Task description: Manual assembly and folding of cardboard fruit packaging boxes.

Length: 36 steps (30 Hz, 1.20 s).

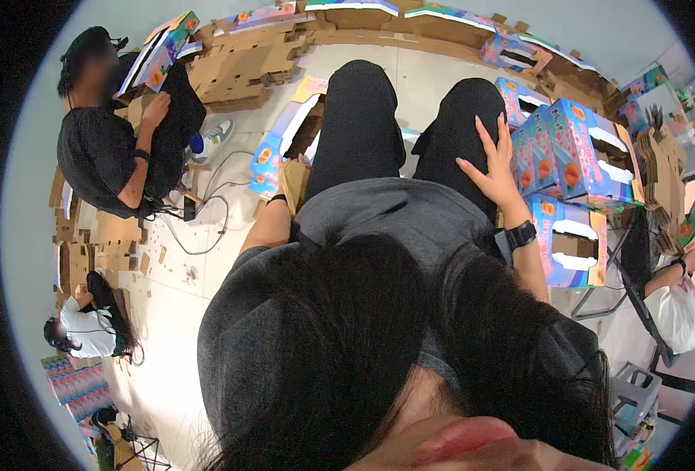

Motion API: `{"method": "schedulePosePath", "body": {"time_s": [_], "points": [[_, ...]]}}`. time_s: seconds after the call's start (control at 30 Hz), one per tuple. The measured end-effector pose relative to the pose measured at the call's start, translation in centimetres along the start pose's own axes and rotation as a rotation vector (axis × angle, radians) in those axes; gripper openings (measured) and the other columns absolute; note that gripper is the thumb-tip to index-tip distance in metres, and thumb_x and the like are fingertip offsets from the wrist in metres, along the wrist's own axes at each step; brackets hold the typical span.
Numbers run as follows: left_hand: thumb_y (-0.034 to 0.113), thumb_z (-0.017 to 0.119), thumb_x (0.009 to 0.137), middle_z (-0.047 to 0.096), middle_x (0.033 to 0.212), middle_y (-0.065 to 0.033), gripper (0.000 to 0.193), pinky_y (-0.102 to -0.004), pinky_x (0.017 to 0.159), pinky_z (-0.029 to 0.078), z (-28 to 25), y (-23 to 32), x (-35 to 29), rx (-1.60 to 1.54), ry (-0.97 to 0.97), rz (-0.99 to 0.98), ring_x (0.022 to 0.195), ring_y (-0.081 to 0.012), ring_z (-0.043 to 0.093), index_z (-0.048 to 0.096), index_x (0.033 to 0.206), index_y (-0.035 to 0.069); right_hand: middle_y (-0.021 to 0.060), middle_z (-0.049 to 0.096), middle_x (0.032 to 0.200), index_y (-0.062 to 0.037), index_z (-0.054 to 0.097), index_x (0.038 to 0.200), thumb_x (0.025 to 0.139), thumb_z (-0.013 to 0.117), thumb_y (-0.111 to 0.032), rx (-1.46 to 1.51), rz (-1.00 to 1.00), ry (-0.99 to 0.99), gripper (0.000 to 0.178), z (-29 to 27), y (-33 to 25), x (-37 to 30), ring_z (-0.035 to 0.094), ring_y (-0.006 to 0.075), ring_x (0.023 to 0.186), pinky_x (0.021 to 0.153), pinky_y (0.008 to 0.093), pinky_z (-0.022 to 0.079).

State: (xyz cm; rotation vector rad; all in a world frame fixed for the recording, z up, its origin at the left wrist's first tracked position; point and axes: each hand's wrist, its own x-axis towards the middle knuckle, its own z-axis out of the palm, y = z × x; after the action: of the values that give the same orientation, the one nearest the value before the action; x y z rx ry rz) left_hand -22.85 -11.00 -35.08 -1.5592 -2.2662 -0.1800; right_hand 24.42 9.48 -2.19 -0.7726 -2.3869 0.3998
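Observation:
My right hand point(492, 166) lies on my right thigh near the knee, its fingers spread and nothing in them. Low beside my left thigh is my left hand point(281, 191), at a piece of brown cardboard point(295, 179). The thigh and the cardboard hide its fingers, so I cannot tell whether it grips anything. Just beyond it stands a blue and pink printed carton point(266, 161) with a dark opening in its top. To the right of my right hand, printed cartons with handle cut-outs point(574, 161) are stacked over another carton point(561, 243).
Flattened cardboard point(241, 67) lies at the far left. A co-worker point(100, 149) sits at the left with a carton point(159, 55); another person point(88, 326) sits farther back. Cables point(226, 212) cross the floor. At the right are a person point(677, 314) and a grey stool point(636, 392).

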Motion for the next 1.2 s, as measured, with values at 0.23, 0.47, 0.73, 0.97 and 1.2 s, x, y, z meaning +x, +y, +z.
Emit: {"method": "schedulePosePath", "body": {"time_s": [0.23,0.47,0.73,0.97,1.2], "points": [[0.024,0.050,0.088,0.063,0.105,-0.0275,0.031,-0.0473,0.084,0.050,-2.1,0.0,-2.5,-0.092,-0.075,-0.101,0.101,-0.0394,0.061,0.056,0.114,0.008,0.0231,0.006,0.155,-0.0240,0.036,0.145,0.077,0.074,-0.036,-0.031,0.011,0.017,0.079,-0.2,0.2,-0.3,0.009,0.0451,0.141,0.113,0.0521,0.017],[0.024,0.050,0.088,0.063,0.103,-0.0278,0.030,-0.0481,0.083,0.049,-3.2,-1.2,-0.5,-0.176,-0.152,-0.225,0.099,-0.0401,0.061,0.056,0.114,0.009,0.0229,0.006,0.155,-0.0238,0.036,0.145,0.077,0.074,-0.036,-0.014,-0.007,0.026,0.079,-0.3,0.1,-0.2,0.010,0.0441,0.141,0.113,0.0517,0.016],[0.023,0.051,0.088,0.063,0.101,-0.0281,0.030,-0.0490,0.081,0.049,-5.7,1.7,-3.5,-0.272,-0.218,-0.367,0.097,-0.0409,0.062,0.057,0.114,0.010,0.0222,0.007,0.155,-0.0230,0.035,0.146,0.077,0.074,-0.036,-0.046,0.012,0.020,0.080,-0.3,0.1,-0.3,0.011,0.0425,0.141,0.113,0.0516,0.016],[0.023,0.051,0.088,0.064,0.099,-0.0283,0.029,-0.0497,0.080,0.049,-7.7,1.8,-4.1,-0.348,-0.306,-0.493,0.096,-0.0416,0.062,0.057,0.114,0.011,0.0225,0.009,0.154,-0.0226,0.037,0.145,0.078,0.074,-0.035,-0.019,0.001,0.036,0.078,-0.4,-0.2,-0.1,0.013,0.0424,0.141,0.113,0.0510,0.016],[0.028,0.056,0.085,0.066,0.090,-0.0236,0.029,-0.0489,0.076,0.050,-14.6,2.1,-0.4,-0.424,-0.193,-0.609,0.089,-0.0405,0.064,0.061,0.110,0.015,0.0219,0.011,0.154,-0.0211,0.038,0.145,0.077,0.074,-0.035,-0.031,0.006,0.054,0.078,-0.1,0.2,-0.4,0.015,0.0423,0.140,0.113,0.0504,0.017]]}}
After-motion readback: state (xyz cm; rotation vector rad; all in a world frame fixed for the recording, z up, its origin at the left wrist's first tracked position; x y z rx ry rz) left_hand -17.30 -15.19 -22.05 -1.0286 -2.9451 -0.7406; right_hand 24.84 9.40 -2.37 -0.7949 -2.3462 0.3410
